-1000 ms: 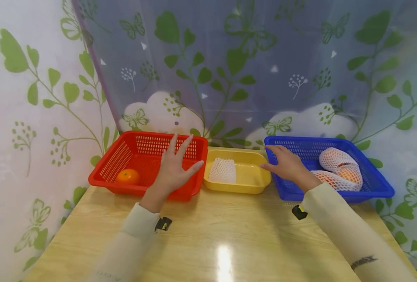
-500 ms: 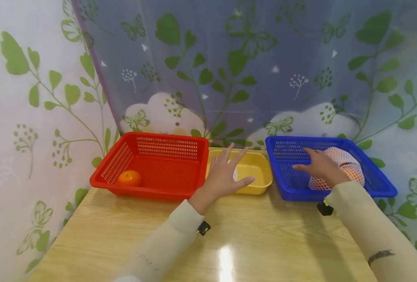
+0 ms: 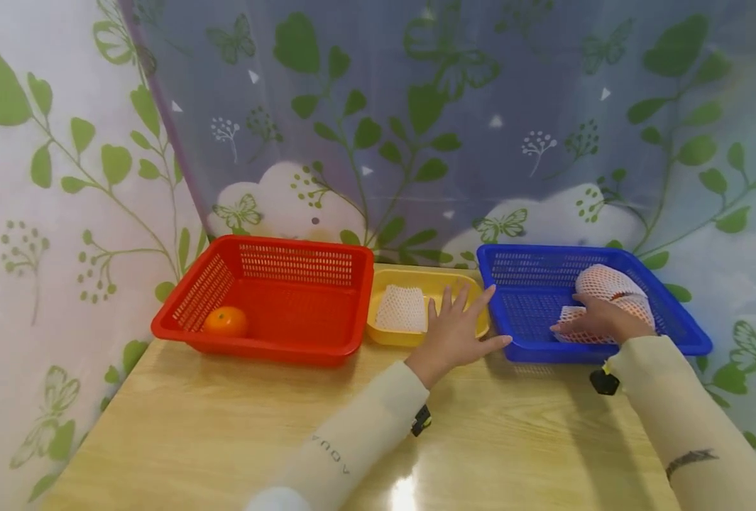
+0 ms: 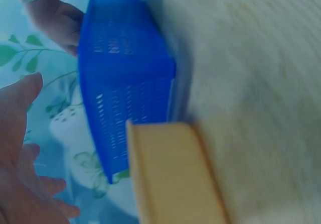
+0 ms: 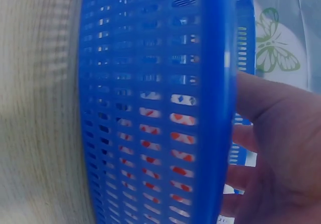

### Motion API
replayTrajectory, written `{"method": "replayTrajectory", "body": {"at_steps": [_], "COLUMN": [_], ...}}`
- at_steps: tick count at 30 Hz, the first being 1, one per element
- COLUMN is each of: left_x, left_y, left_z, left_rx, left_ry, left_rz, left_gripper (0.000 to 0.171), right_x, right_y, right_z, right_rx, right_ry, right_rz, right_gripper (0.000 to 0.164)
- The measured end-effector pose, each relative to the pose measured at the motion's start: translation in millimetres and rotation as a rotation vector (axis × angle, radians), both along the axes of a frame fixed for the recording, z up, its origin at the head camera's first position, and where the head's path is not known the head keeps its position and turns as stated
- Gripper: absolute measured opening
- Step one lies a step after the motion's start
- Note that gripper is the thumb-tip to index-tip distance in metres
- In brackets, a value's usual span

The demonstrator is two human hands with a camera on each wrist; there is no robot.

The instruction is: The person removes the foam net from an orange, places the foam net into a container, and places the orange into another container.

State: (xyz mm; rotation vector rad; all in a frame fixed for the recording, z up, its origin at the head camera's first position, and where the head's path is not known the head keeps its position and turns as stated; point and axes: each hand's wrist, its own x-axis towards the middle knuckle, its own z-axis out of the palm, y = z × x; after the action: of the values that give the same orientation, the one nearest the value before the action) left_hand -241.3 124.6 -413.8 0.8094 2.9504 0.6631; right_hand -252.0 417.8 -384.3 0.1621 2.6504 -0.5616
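My right hand (image 3: 601, 319) reaches into the blue basket (image 3: 524, 348), over fruit in white foam nets. Its fingers (image 5: 246, 133) pass over the rim in the right wrist view, which hides their tips. The hand lies at the nearer netted fruit (image 3: 585, 336); whether it touches is unclear. Behind it sits another netted orange fruit (image 3: 607, 281). My left hand (image 3: 452, 333) hovers, fingers spread and holding nothing, at the right end of the yellow tray (image 3: 387, 339). A loose white foam net (image 3: 401, 309) lies in that tray.
At the left stands a red basket (image 3: 288, 349) with one bare orange (image 3: 226, 322) in it. The containers stand in a row on a wooden table (image 3: 326, 397), against a patterned curtain (image 3: 378, 142).
My left hand has swung right, from over the red basket to the yellow tray's right end. My right hand has moved right and down into the blue basket, onto the netted fruit area.
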Motion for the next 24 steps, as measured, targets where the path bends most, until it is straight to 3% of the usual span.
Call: {"method": "replayTrajectory", "body": {"at_steps": [4,10,16,24], "left_x": [-0.4,0.3,2.7,3.7], "left_y": [13.3,23.9,27.3,28.0], "left_z": [-9.3,-21.7,-25.4,-26.5], "left_rx": [0.016,-0.056,-0.065,-0.06], "left_ry": [-0.023,0.04,0.054,0.081], "left_rz": [-0.021,-0.043,-0.065,-0.069], "left_gripper": [0.084,0.073,0.059,0.053], "right_x": [1.2,0.0,0.8,0.4], "right_y": [2.2,2.7,4.9,5.3], "right_z": [-2.9,-7.7,-12.6,-17.0], "right_rx": [0.024,0.058,0.119,0.114], "right_ry": [0.005,0.073,0.113,0.145], "right_rz": [0.019,0.041,0.076,0.072], "right_gripper": [0.12,0.104,0.081,0.074]}}
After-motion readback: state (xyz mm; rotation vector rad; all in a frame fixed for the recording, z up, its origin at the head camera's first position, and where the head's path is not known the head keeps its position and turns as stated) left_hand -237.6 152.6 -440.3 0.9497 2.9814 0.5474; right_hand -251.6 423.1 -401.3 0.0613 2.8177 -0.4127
